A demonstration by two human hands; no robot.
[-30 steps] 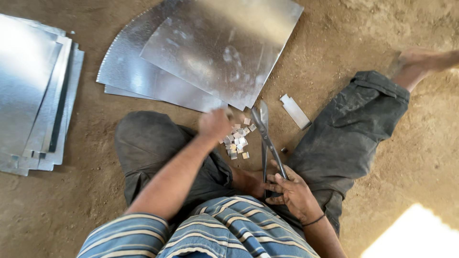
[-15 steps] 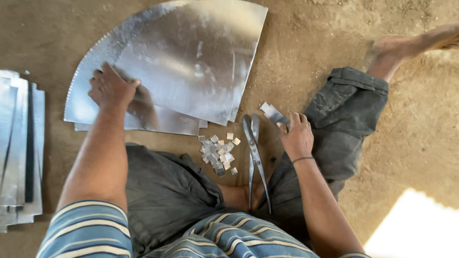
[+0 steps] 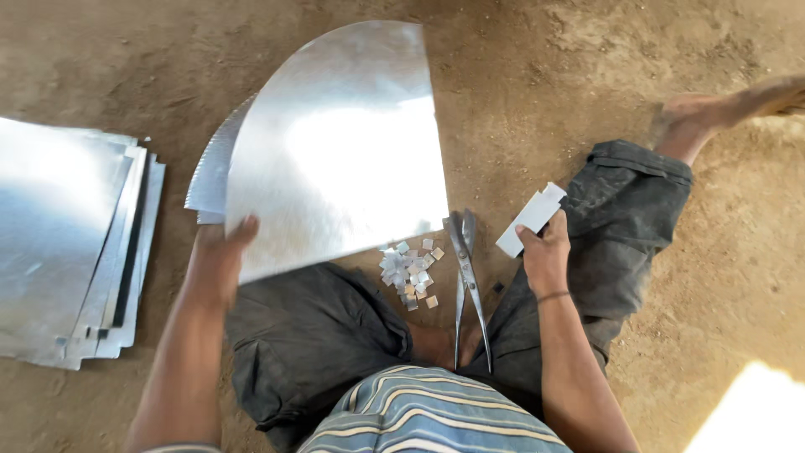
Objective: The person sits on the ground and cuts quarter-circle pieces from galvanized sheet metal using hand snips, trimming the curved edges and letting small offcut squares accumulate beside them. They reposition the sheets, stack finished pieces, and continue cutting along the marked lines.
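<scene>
Snips (image 3: 466, 277) lay on ground btwn knees, scrap bits (image 3: 409, 270) just left. Right hand (image 3: 545, 256) gripped small metal strip (image 3: 530, 220). Left hand (image 3: 220, 260) held fan-shaped sheet (image 3: 344, 151) by near-left edge, raised. Sheet stack (image 3: 67, 243) far left.

- Fan-shaped metal sheet (image 3: 335, 151): shiny, curved edge at left/top, lifted at near-left corner by left hand (image 3: 220, 260).
- Small white rectangular strip (image 3: 530, 220) (tilted): pinched in right hand (image 3: 545, 256), above the knee.
</scene>
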